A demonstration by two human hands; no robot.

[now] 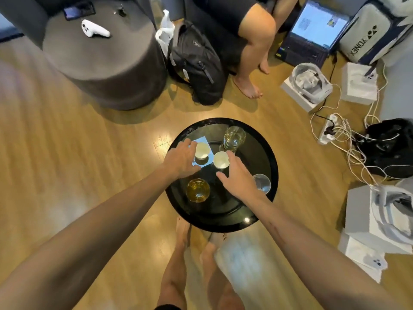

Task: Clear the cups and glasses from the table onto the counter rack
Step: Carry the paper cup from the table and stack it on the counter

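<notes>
**Both hands over the cups**

The left hand [181, 158] reached in, fingers spread, touching the left white cup [201, 150]. The right hand [238, 175], also spread, met the right white cup [221, 160]. Around them on the black tabletop [263, 153]: an amber glass [198, 190], a tall glass [234, 138], a clear glass [262, 183].

Left arm: you reach it forward, nearly straight, forearm bare.
Left hand [181, 159]: palm down, your fingers spread and loosely curled, not closed.
Right arm: you stretch it forward and inward, forearm bare.
Right hand [238, 175]: palm down, your fingers extended, thumb splayed toward the left, nothing gripped.
</notes>
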